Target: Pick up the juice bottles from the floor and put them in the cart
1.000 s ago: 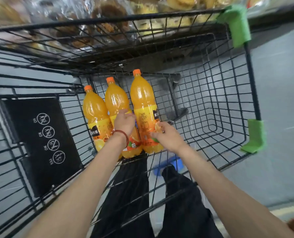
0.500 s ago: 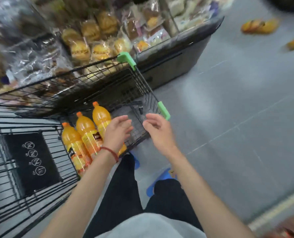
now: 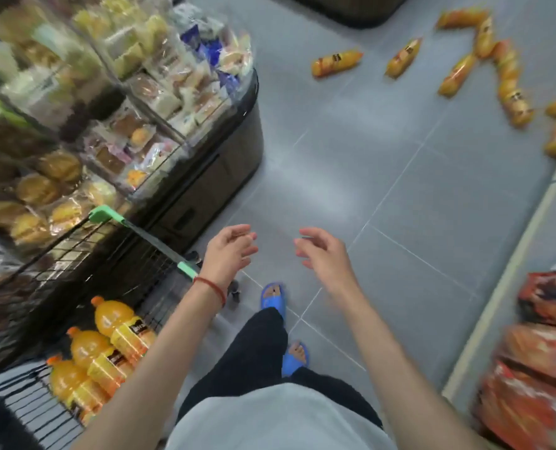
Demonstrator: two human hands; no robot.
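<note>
A grey shirt (image 3: 280, 417) and black trousers (image 3: 254, 349) are nearest, with blue sandals (image 3: 272, 298) planted on the grey tiled floor (image 3: 416, 196). Down at the person's left side stands the black wire cart (image 3: 59, 274). Three juice bottles (image 3: 121, 323) lie in it side by side and touching, orange caps pointing away from the person and yellow labels up. Two corners of the cart's rim carry green corner guards (image 3: 185, 269).

Both arms reach forward over the floor. The left hand (image 3: 229, 251), a red cord (image 3: 210, 287) round its wrist, hangs just past the nearer green guard, fingers loosely bent and holding nothing. The right hand (image 3: 323, 254) is level with it and a little apart, fingers relaxed and slightly spread, likewise holding nothing.

Beyond the cart on the left rises a bakery stand (image 3: 140, 102) piled with wrapped buns and cakes, all rather blurred. Along the right edge, red and orange bags (image 3: 542, 352) sit on a low shelf, too smeared to read.

Farthest off, at the upper right, loose juice bottles (image 3: 335, 63) lie scattered on their sides on the floor, well apart from the cart. A few lie end to end and the others lie on their own.
</note>
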